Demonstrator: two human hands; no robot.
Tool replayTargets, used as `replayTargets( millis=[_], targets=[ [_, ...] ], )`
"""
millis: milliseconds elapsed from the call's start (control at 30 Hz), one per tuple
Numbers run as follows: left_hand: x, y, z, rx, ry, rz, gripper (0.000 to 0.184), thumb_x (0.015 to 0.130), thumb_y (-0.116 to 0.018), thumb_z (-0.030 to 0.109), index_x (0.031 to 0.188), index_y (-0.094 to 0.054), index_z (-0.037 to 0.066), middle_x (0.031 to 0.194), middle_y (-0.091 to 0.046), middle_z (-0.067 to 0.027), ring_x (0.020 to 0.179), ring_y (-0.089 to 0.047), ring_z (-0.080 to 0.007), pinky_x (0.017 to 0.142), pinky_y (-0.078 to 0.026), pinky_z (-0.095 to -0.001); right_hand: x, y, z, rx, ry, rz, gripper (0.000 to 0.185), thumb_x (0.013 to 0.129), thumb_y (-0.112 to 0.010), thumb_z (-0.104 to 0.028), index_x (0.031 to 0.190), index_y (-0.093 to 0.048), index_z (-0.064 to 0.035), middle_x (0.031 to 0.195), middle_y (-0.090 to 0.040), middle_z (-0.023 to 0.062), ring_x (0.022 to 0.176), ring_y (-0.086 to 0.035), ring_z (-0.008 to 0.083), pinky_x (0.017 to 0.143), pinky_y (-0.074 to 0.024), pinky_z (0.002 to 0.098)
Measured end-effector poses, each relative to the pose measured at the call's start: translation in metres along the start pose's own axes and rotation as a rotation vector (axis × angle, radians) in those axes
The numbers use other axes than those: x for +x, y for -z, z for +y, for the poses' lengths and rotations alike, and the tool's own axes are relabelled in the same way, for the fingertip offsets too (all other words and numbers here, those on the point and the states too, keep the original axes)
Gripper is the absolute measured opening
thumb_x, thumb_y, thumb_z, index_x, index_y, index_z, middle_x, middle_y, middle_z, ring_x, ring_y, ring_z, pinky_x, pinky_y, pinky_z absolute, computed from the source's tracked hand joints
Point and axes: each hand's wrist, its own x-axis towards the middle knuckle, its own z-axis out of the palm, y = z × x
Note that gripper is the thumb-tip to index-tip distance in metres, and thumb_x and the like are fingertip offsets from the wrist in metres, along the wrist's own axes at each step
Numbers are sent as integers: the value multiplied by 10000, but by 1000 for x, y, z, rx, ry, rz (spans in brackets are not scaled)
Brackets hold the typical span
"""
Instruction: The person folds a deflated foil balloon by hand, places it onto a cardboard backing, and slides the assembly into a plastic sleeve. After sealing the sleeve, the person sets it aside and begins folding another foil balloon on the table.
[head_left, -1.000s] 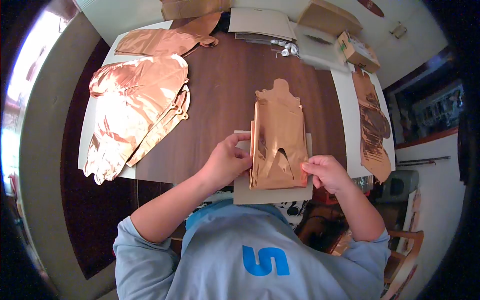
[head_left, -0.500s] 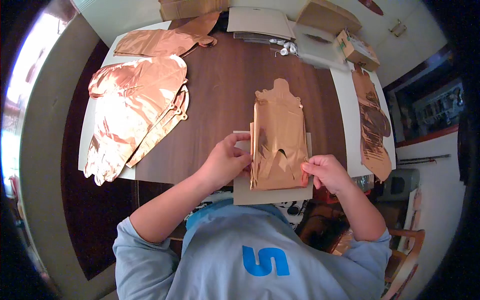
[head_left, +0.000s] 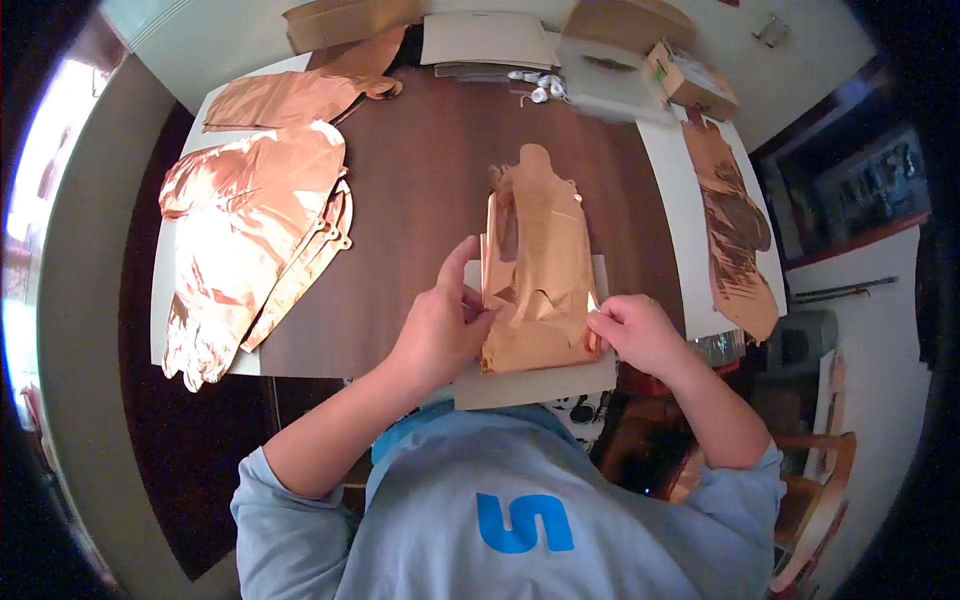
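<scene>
"Where's the folded copper foil balloon (head_left: 545, 265)?"

"At the near edge of the counter (head_left: 410, 200), a little right of the middle. It lies over a grey cardboard sheet (head_left: 535, 388) whose lower end juts past that edge, and its rounded tip points toward the far edge."

"How does the right hand (head_left: 642, 335) have it?"

"With a narrow grip: thumb and fingertips pinch the balloon's right side, close to the lower corner."

"And the left hand (head_left: 435, 325)?"

"Beside the balloon's left side, forefinger raised, thumb apart from it and lower, at the foil. I can't tell whether that grip closes on anything; some fingers are hidden."

"What else is on the counter?"

"A pile of shiny foil balloons (head_left: 245, 220) along the left edge, with more copper foil (head_left: 285, 100) in the far left corner. A long, creased foil piece (head_left: 735, 235) lies along the right edge."

"And at the far edge?"

"A stack of boards (head_left: 485, 42), small white bundles (head_left: 541, 92) just in front, and a cardboard box (head_left: 690, 80) by the far right corner."
</scene>
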Motion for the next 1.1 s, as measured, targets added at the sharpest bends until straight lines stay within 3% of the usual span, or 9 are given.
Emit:
replayTargets(
  millis=[100, 200, 333, 400, 733, 833, 933, 1033, 1100],
  targets=[
    [-3, 0, 4, 197, -9, 8, 726, 823, -724, 81, 1449, -354, 70, 1029, -663, -163, 925, -677, -320, 820, -550, -398, -2, -1, -8, -150, 74, 81, 261, 905, -645, -225, 784, -684, 3, 633, -635, 108, 536, -581, 163, 518, -441, 338],
    [-6, 0, -7, 588, -283, 122, 656, 799, -725, 106, 1392, -448, 71, 1167, -614, -172, 1109, -594, -354, 963, -473, -469, -4, -2, -16, -211, 55, 103, 264, 892, -646, -245, 773, -689, -13, 626, -625, 132, 542, -592, 212, 536, -448, 363],
    [-7, -3, -25, 557, -584, 163, 559, 795, -713, 135, 1321, -531, 83, 1302, -532, -181, 1269, -476, -364, 1073, -366, -531, -5, -1, -20, -271, 14, 76, 308, 904, -619, -295, 765, -648, -22, 702, -652, 189, 653, -640, 376, 609, -497, 468],
    [-3, -3, -30, 609, -800, 142, 507, 817, -704, 165, 1296, -555, 89, 1323, -518, -171, 1293, -461, -363, 1087, -350, -552, -4, -3, -19, -283, 34, 68, 312, 917, -597, -304, 776, -647, -30, 727, -657, 197, 696, -649, 390, 640, -503, 492],
    [-5, -10, -33, 710, -755, -39, 451, 873, -661, 263, 1294, -581, 123, 1389, -504, -122, 1343, -439, -322, 1132, -288, -568, -7, -15, -18, -747, 105, 177, 232, 898, -597, -264, 812, -656, -57, 800, -692, 148, 761, -692, 370, 679, -518, 514],
    [-5, -9, -34, 710, -746, -40, 473, 863, -670, 269, 1305, -576, 129, 1393, -504, -119, 1346, -437, -323, 1133, -284, -572, -17, -18, -28, -873, 140, 252, 220, 873, -643, -269, 961, -609, -70, 945, -645, 112, 916, -647, 320, 807, -486, 488],
    [-5, -10, -33, 708, -738, -36, 503, 847, -682, 274, 1314, -568, 127, 1389, -511, -119, 1347, -440, -322, 1136, -275, -576, -23, -30, -39, -675, 371, 388, 420, 848, -676, -264, 1174, -572, -22, 1212, -569, 175, 1174, -539, 358, 978, -419, 512],
    [-6, -10, -29, 710, -721, -35, 524, 837, -689, 271, 1317, -559, 104, 1391, -516, -122, 1359, -437, -310, 1146, -253, -577, -16, -59, -44, -605, 554, 412, 699, 883, -620, -376, 1434, -402, -5, 1442, -399, 239, 1353, -374, 389, 1108, -300, 528],
    [-8, -8, -27, 707, -702, -27, 524, 839, -689, 259, 1312, -552, 79, 1396, -518, -124, 1374, -430, -297, 1152, -241, -572, -11, -83, -42, -583, 528, 377, 770, 887, -609, -418, 1477, -343, -2, 1496, -331, 255, 1385, -326, 411, 1134, -256, 540]
  ],
)
